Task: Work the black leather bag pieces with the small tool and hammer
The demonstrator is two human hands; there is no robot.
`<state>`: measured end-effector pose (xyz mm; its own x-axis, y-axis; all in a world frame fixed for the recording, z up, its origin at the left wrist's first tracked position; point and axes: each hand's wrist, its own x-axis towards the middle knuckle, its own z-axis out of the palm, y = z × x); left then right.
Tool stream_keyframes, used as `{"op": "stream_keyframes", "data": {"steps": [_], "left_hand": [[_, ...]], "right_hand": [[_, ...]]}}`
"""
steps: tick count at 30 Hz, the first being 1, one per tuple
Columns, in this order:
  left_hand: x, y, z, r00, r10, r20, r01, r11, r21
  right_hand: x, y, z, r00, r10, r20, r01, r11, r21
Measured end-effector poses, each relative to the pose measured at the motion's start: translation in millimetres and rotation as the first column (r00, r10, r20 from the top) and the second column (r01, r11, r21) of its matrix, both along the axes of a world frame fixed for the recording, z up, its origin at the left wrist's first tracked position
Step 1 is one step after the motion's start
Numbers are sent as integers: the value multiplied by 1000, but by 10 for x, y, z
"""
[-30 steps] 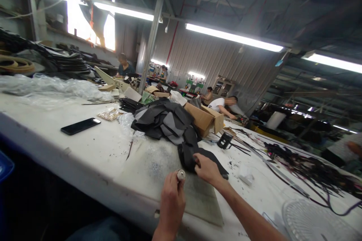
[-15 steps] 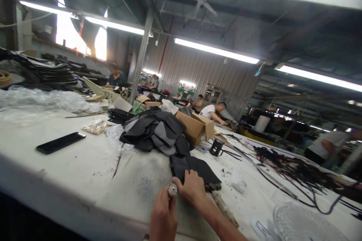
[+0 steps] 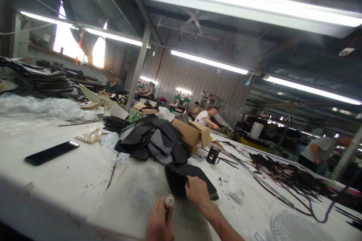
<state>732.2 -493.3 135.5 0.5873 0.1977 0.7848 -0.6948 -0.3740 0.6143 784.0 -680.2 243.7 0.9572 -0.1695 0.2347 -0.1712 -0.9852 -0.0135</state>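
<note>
My left hand (image 3: 160, 220) is closed around a pale cylindrical tool (image 3: 169, 200) with a round metal end turned up toward me; its exact kind cannot be made out. Just right of it, my right hand (image 3: 198, 192) pinches the near edge of a black sheet piece (image 3: 202, 175), which is lifted and bent at that edge. Behind this piece lies a heap of black and grey cut pieces (image 3: 154, 139), touching or overlapping its far end. Part of the sheet is hidden by my right hand.
A phone (image 3: 52, 153) lies left, near a bag of small gold parts (image 3: 89, 135). Beyond the heap stand a cardboard box (image 3: 186, 133) and a black mug (image 3: 212, 155). Tangled dark straps (image 3: 283, 173) and a white mesh cover (image 3: 294, 228) are right. Co-workers sit and stand farther back.
My right hand has gone from lying on the black sheet to pinching and lifting its near edge. The left hand has shifted slightly down and left with the tool. The camera view has tilted upward.
</note>
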Motion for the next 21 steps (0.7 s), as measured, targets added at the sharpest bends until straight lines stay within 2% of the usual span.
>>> {"op": "stream_keyframes", "data": {"steps": [4, 7, 10, 16, 21], "left_hand": [[-28, 27, -5, 998, -39, -54, 41, 999, 27], [-87, 49, 58, 990, -69, -122, 72, 997, 14], [-140, 56, 131, 982, -93, -162, 91, 996, -18], [-200, 78, 201, 960, -157, -234, 137, 986, -99], [-236, 130, 273, 946, -149, -287, 89, 973, -211]], "right_hand": [[53, -472, 267, 952, -181, 246, 150, 978, 142], [94, -826, 542, 852, -297, 432, 193, 944, 269], [89, -1074, 761, 727, -354, 589, 163, 922, 353], [-150, -1184, 953, 489, -328, 809, 46, 935, 351], [-429, -1173, 1085, 384, -290, 876, -25, 946, 324]]}}
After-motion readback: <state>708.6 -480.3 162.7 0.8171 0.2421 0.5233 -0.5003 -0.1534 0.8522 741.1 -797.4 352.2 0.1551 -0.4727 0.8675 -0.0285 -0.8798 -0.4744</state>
